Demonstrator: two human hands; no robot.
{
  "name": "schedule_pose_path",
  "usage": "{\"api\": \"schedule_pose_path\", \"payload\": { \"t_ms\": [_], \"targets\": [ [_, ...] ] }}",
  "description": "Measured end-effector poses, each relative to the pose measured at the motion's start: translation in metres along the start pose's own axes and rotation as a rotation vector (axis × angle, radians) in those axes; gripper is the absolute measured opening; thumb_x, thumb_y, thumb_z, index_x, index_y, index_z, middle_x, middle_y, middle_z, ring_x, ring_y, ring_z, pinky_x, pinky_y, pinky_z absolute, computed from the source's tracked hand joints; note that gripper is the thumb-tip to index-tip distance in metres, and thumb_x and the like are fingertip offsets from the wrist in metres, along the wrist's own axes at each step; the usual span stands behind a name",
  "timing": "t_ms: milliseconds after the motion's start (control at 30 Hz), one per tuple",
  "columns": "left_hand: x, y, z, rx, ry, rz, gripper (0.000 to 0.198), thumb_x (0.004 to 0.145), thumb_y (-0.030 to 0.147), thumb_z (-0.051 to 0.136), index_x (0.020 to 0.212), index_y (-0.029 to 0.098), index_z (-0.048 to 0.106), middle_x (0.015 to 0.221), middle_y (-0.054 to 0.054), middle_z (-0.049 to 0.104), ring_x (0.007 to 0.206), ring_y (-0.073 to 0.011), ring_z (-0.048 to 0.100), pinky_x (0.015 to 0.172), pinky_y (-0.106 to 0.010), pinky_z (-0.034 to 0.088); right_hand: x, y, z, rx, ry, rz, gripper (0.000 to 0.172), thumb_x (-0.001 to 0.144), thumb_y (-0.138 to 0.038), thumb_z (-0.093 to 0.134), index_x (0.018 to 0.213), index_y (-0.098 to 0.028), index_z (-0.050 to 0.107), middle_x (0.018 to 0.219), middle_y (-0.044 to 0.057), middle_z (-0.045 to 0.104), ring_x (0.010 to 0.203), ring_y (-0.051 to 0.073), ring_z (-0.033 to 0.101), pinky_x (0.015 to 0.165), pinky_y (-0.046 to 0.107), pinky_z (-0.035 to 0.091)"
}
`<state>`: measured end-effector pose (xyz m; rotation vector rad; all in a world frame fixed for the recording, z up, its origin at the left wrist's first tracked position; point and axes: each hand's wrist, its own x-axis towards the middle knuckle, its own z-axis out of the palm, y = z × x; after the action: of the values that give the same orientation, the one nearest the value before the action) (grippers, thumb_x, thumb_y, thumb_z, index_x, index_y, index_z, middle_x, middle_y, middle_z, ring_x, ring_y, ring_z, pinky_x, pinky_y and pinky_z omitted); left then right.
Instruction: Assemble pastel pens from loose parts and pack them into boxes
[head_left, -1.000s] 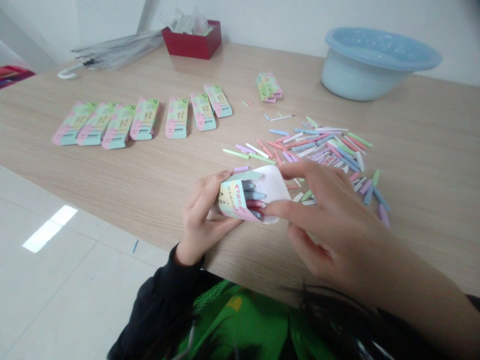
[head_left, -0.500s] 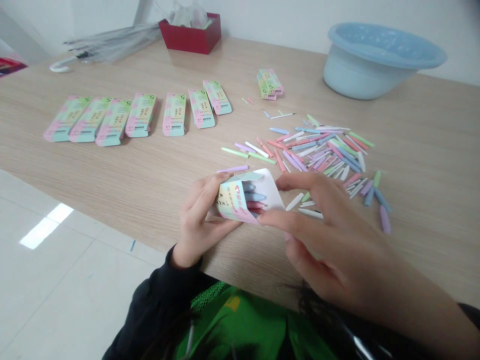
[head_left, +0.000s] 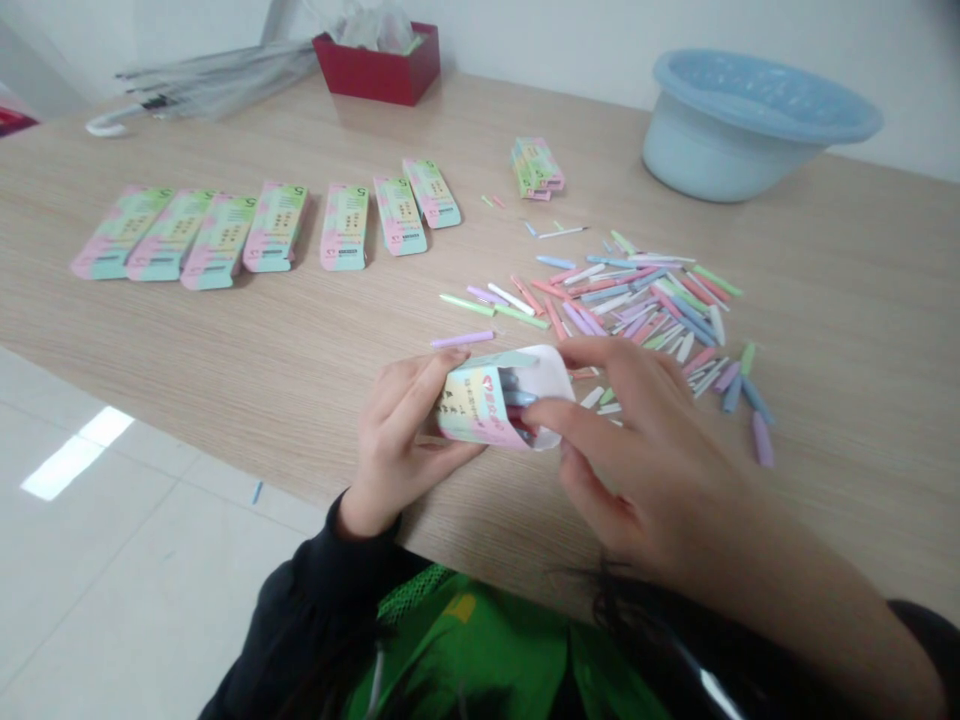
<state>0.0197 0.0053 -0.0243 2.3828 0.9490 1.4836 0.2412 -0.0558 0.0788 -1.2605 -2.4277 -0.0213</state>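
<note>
My left hand [head_left: 397, 430] is wrapped round a small pastel pen box [head_left: 469, 405], held tilted on its side above the table edge. Its open end faces right, with a white flap [head_left: 553, 368] sticking out. Inside the opening lie several pens [head_left: 517, 397], grey, blue and red ends showing. My right hand [head_left: 645, 440] is at the open end: one finger presses in by the pen tips, and the others bend around the flap. Beyond the hands a loose pile of pastel pen parts [head_left: 645, 290] is spread on the table.
A row of several similar boxes [head_left: 345, 228] lies at the left, and a small stack of boxes [head_left: 538, 167] farther back. At the rear are a blue basin [head_left: 712, 150], a red box [head_left: 379, 75] and a clear umbrella [head_left: 225, 85]. A purple pen [head_left: 463, 339] lies just past the box.
One finger of my right hand has moved from the flap's lower edge into the box opening, against the pens. My left hand keeps its hold on the box.
</note>
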Motion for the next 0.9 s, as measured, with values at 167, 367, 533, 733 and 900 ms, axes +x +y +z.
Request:
{"api": "schedule_pose_path", "payload": {
  "t_ms": [167, 367, 533, 733, 900],
  "targets": [
    [-0.002, 0.001, 0.000, -0.013, -0.011, -0.029, 0.069, 0.078, 0.036, 0.087, 0.139, 0.022, 0.058, 0.127, -0.015, 0.072, 0.109, -0.0316, 0.070, 0.092, -0.046, 0.058, -0.003, -0.001, 0.000, 0.018, 0.045, -0.005, 0.034, 0.086, -0.009, 0.057, 0.117, -0.022, 0.060, 0.133, 0.015, 0.056, 0.123, 0.032, 0.055, 0.101, 0.051, 0.047],
    [-0.002, 0.004, 0.000, 0.013, -0.030, -0.022, 0.068, 0.078, 0.032, 0.086, 0.138, 0.022, 0.057, 0.126, -0.015, 0.071, 0.109, -0.0309, 0.069, 0.091, -0.046, 0.057, 0.002, -0.003, 0.001, 0.052, 0.029, 0.009, 0.040, 0.086, -0.008, 0.056, 0.125, -0.020, 0.058, 0.132, 0.016, 0.057, 0.125, 0.033, 0.056, 0.104, 0.054, 0.048],
    [-0.002, 0.008, 0.003, 0.039, 0.028, -0.044, 0.062, 0.077, 0.031, 0.085, 0.132, 0.020, 0.059, 0.117, -0.013, 0.070, 0.100, -0.0287, 0.068, 0.084, -0.044, 0.058, 0.009, -0.003, 0.008, 0.248, 0.025, 0.084, 0.054, 0.093, -0.014, 0.053, 0.146, -0.018, 0.041, 0.140, 0.018, 0.057, 0.134, 0.033, 0.054, 0.111, 0.055, 0.046],
    [-0.013, 0.010, 0.009, -0.067, 0.144, -0.067, 0.084, 0.077, 0.024, 0.082, 0.149, 0.028, 0.040, 0.114, -0.008, 0.061, 0.097, -0.0236, 0.063, 0.078, -0.038, 0.058, 0.011, -0.008, 0.032, 0.643, 0.093, 0.208, 0.059, 0.100, -0.016, 0.050, 0.153, -0.019, 0.024, 0.131, 0.016, 0.067, 0.119, 0.024, 0.069, 0.098, 0.040, 0.059],
    [-0.025, 0.025, 0.007, -0.099, 0.140, -0.126, 0.093, 0.075, 0.022, 0.082, 0.155, 0.029, 0.033, 0.119, -0.009, 0.058, 0.101, -0.0255, 0.063, 0.082, -0.042, 0.058, 0.004, -0.020, 0.042, 0.873, 0.276, 0.353, 0.035, 0.093, -0.025, 0.067, 0.120, -0.026, 0.045, 0.108, 0.006, 0.074, 0.096, 0.021, 0.076, 0.086, 0.038, 0.063]
  ]
}}
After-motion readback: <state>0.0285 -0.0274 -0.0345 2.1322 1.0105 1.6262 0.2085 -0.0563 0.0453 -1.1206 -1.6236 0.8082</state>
